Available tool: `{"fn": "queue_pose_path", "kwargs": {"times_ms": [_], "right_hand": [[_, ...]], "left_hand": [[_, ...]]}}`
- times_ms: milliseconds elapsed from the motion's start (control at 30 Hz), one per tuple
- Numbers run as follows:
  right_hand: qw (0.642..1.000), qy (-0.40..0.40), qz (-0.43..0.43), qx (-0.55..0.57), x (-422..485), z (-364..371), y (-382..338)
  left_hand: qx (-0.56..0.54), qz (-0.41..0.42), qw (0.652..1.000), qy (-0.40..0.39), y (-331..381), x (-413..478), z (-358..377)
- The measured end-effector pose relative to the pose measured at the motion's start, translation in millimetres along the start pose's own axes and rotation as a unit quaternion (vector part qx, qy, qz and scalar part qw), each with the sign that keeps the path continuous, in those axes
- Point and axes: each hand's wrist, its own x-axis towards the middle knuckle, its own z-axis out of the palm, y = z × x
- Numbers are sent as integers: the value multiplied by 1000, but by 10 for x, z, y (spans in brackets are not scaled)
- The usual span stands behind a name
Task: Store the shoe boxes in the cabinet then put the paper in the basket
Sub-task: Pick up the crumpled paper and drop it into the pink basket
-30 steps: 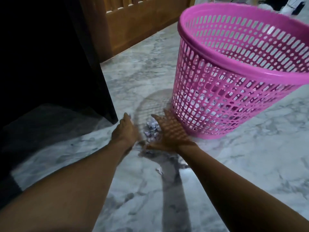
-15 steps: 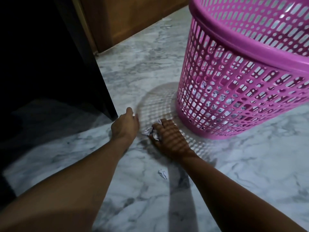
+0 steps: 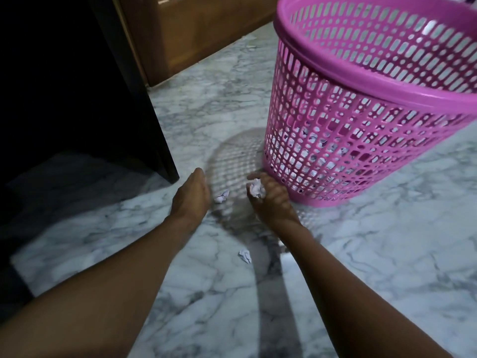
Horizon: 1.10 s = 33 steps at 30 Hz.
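A pink perforated basket (image 3: pixel 361 81) stands on the marble floor at the upper right, with crumpled paper showing through its lower wall. My right hand (image 3: pixel 273 200) is beside the basket's base and grips a crumpled paper ball (image 3: pixel 256 188). My left hand (image 3: pixel 192 197) is low over the floor with its fingers together; a small paper scrap (image 3: pixel 222 197) lies just to its right, and whether they touch I cannot tell. Another paper scrap (image 3: pixel 245 255) lies on the floor between my forearms.
A dark cabinet (image 3: pixel 77 86) fills the left side, its corner close to my left hand. A wooden door (image 3: pixel 201 29) runs along the back. Grey-veined marble floor (image 3: pixel 387 254) spreads to the right and front.
My right hand has gathered the crumpled paper into its fingers and lifted it slightly. My left hand moved a little apart from it, leaving one scrap on the floor.
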Motion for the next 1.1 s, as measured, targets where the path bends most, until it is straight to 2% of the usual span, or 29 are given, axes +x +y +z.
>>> {"fn": "queue_pose_path", "kwargs": {"times_ms": [67, 133, 267, 367, 467, 567, 633, 733, 933, 1033, 1100], "right_hand": [[993, 72, -60, -67, -43, -87, 12], [992, 74, -48, -92, -100, -156, 89], [999, 32, 5, -12, -279, -316, 142], [998, 61, 8, -9, -389, -383, 182], [997, 63, 30, 15, -456, -412, 146], [996, 73, 39, 35, -480, -420, 165], [996, 73, 40, 45, -501, -417, 152], [994, 75, 53, 53, -531, -422, 126], [993, 66, 77, 59, -643, -472, 72], [993, 64, 93, 26, -710, -470, 55], [993, 68, 99, 16, -743, -467, 35]], "left_hand": [[-12, 3, 1000, -19, 81, -60, 6], [10, 5, 999, -40, 160, -81, 54], [60, -29, 995, -69, 264, -101, 200], [91, -46, 993, -62, 292, -170, 293], [165, -3, 985, -56, 294, -204, 365], [146, -25, 987, -66, 271, -184, 371], [154, 11, 986, -57, 255, -189, 362], [156, 68, 981, -97, 235, -223, 254], [23, 112, 987, -115, 260, -694, 38], [58, 170, 973, -147, 273, -948, 35], [71, 179, 968, -163, 268, -1078, 50]]}}
